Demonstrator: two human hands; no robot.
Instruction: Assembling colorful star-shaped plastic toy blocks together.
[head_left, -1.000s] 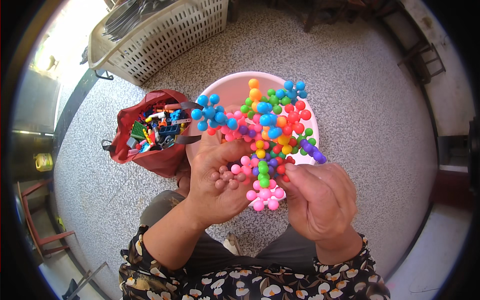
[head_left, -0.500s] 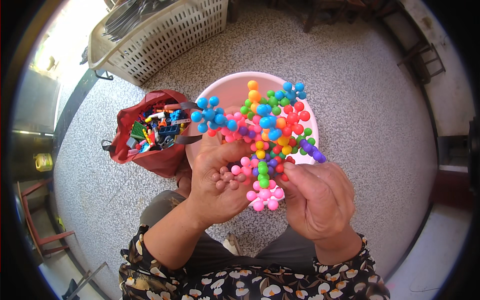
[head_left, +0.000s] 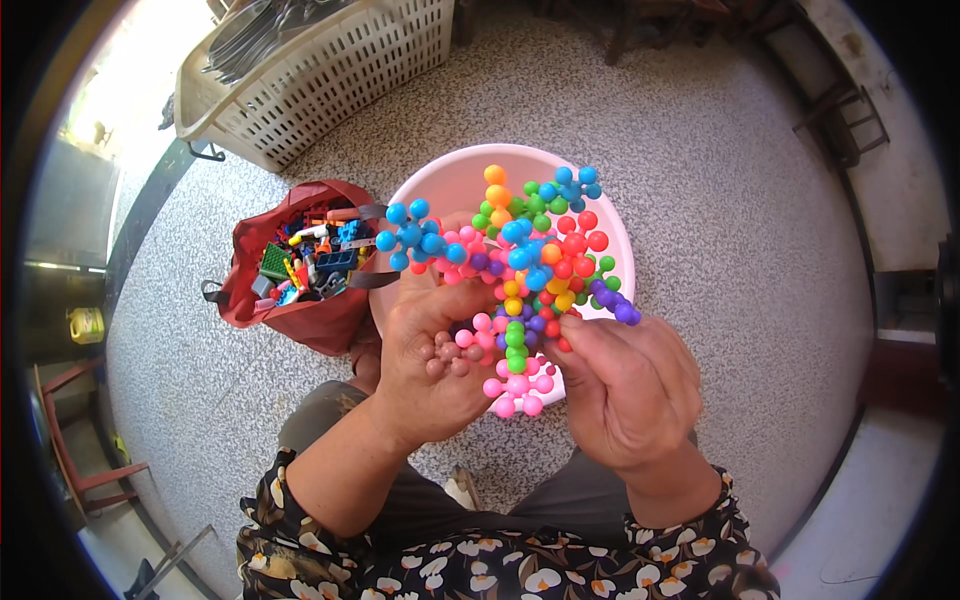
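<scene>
A cluster of joined plastic ball-shaped building pieces (head_left: 519, 258), in blue, green, orange, red, yellow, purple and pink, is held up over a pink basin (head_left: 440, 172). My left hand (head_left: 425, 345) is closed around its left side, with a brown piece (head_left: 450, 354) by the thumb base. At the lower right of the cluster, my right hand (head_left: 630, 385) pinches near some red balls (head_left: 561, 333). Its fingertips are partly hidden behind the thumb. A pink flower-like piece (head_left: 516, 385) hangs at the cluster's bottom, between both hands.
Left of the basin stands a red cloth bag (head_left: 300, 322) full of mixed toy bricks. A white slotted plastic crate (head_left: 330, 90) is beyond it on the speckled floor (head_left: 740, 210). Wooden furniture (head_left: 845, 120) lines the far right wall, and a yellow bottle (head_left: 86, 325) is at far left.
The cluster has shifted slightly left and tilted a little. My right hand has moved slightly left with it, still pinching at its lower right; my left hand keeps its hold.
</scene>
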